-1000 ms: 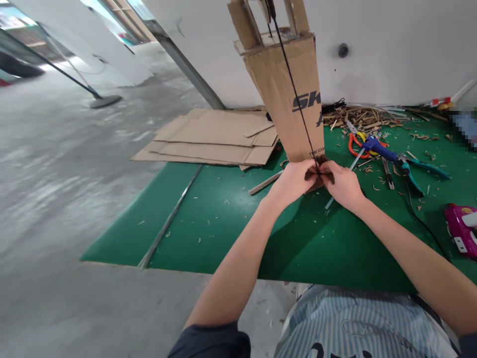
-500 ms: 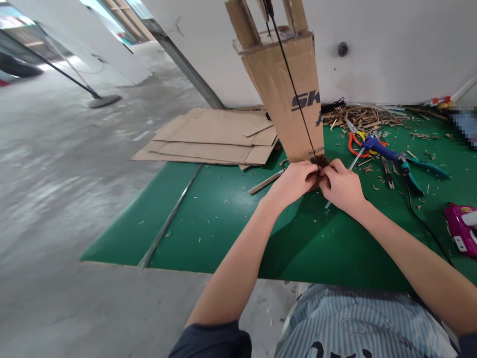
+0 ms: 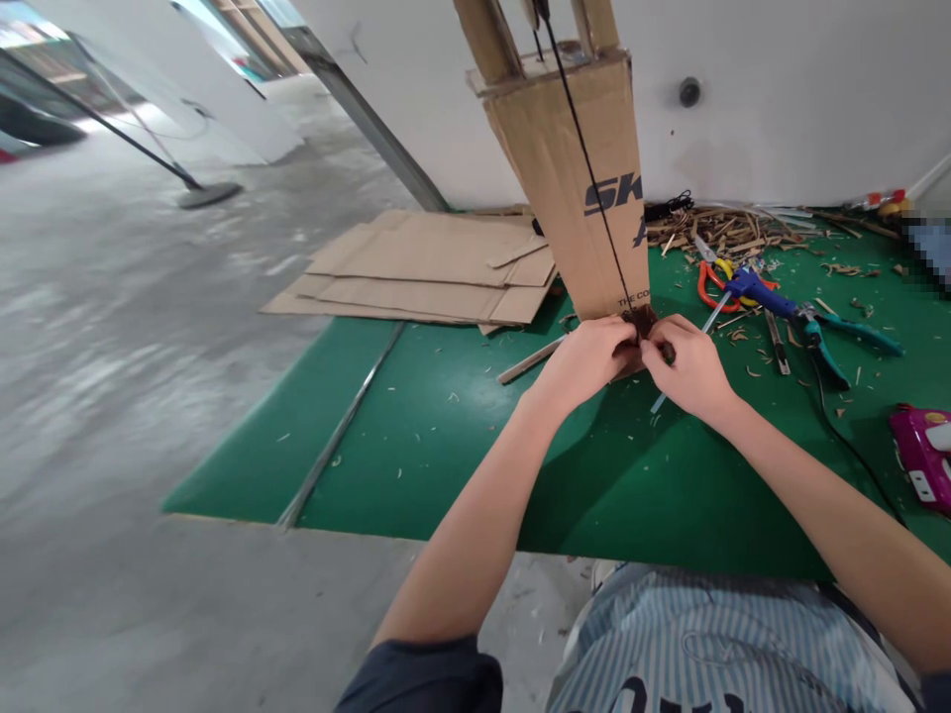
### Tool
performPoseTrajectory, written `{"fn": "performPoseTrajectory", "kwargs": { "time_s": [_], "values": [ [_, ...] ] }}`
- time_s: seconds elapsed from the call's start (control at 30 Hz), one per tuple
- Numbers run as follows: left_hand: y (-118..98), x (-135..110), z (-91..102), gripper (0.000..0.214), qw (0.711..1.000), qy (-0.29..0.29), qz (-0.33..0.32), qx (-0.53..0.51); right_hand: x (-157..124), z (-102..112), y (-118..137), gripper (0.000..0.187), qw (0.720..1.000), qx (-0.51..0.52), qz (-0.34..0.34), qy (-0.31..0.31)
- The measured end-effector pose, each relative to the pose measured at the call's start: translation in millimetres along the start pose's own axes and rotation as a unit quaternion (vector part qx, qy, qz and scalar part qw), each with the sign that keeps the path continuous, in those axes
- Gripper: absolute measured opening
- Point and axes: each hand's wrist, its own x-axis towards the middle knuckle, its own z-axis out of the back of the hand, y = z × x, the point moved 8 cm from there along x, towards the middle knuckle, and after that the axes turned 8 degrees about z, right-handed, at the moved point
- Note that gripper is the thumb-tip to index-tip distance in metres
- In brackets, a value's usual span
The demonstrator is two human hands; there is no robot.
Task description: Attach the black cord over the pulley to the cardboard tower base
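Note:
A tall cardboard structure stands on the green work surface, with dark print on its front. A thin black cord runs from its top down the front to an opening near the base. There my left hand and my right hand meet, with thumbs and fingertips pinched together around the cord's lower end. The fingers partly hide the cord and the dark opening. Beside my right hand lies a glue gun with a clear glue stick; a cardboard strip lies left of my left hand.
Flat cardboard sheets are stacked at the back left. Orange-handled scissors, teal-handled pliers, a craft knife and cardboard scraps lie to the right. A magenta power strip sits at the right edge. Behind is a white wall.
My fingers have shifted slightly at the cord's lower end, and my right hand's fingers look a little more curled. The view has moved slightly; the cardboard structure stays upright.

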Motion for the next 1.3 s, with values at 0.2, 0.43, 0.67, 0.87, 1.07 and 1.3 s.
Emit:
{"fn": "performPoseTrajectory", "kwargs": {
  "time_s": [0.2,0.43,0.67,0.87,1.07,1.3],
  "values": [
    [-2,-1,0.9,0.021,0.999,0.020,0.006,0.040,3,0,-14,0.023,0.993,0.106,-0.056,-0.018],
    [-2,0,0.5,0.020,0.999,0.015,0.010,0.048,0,-14,-19,0.027,0.913,0.365,-0.179,0.021],
    [4,1,0.9,0.013,0.998,0.019,0.045,0.033,-2,-22,0,0.026,0.848,0.484,-0.184,0.111],
    [4,2,-1.2,0.013,0.998,0.011,0.016,0.058,10,22,1,0.020,0.996,0.082,-0.018,-0.005],
    [3,3,-2.9,0.011,0.997,0.014,0.020,0.071,9,26,15,0.027,0.997,0.048,0.054,-0.003],
    [3,-1,-1.5,0.011,0.998,-0.010,0.035,0.059,3,-5,0,0.015,0.894,0.366,-0.213,0.149]
  ]
}}
